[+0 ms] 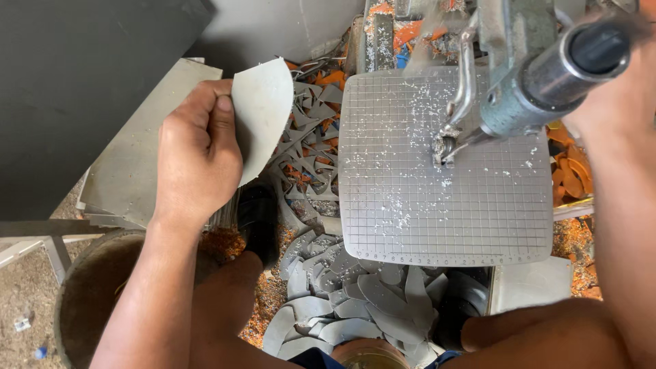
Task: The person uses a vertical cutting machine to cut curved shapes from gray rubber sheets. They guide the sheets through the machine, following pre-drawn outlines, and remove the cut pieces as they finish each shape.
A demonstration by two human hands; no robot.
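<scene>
Gripping a curved grey cut piece (pixel 263 113) between thumb and fingers, the left hand (pixel 198 160) holds it up at nine o'clock of the gridded metal plate (pixel 444 205). The right hand (pixel 618 102), at two o'clock, wraps the machine's dark-capped lever handle (pixel 581 61). White shavings dot the plate; grey offcuts (pixel 355 307) heap at six o'clock.
</scene>
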